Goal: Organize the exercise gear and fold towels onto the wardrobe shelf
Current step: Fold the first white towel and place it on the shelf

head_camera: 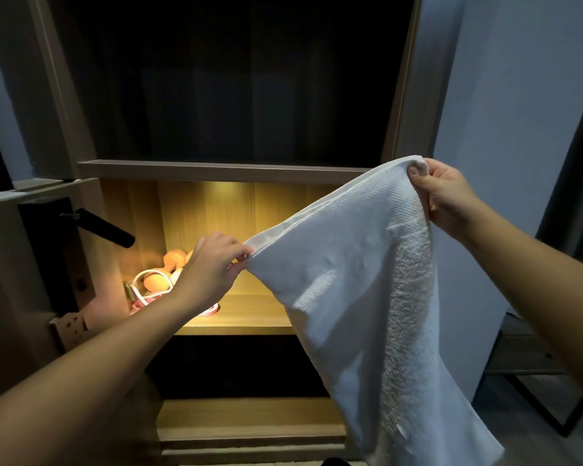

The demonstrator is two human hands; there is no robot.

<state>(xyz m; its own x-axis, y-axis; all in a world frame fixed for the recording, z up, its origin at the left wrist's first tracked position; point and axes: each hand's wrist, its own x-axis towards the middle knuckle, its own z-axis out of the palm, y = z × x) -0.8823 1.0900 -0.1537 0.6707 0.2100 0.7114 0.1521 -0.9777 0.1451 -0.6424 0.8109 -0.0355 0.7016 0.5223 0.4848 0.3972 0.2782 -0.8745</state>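
One wide-angle camera sits on the person's head, facing forward and tilted down into the open brown wooden wardrobe [223, 171]. It stands close. The lit light-wood shelf [243, 317] lies mid-frame. The left grip [212, 264] and right grip [445, 193] reach in from the lower corners, and the white terry towel [350, 280] they pinch hangs nearest the lens.

The towel [350, 297] hangs before the wardrobe shelf [243, 314], right of the dumbbells [169, 267] on it.
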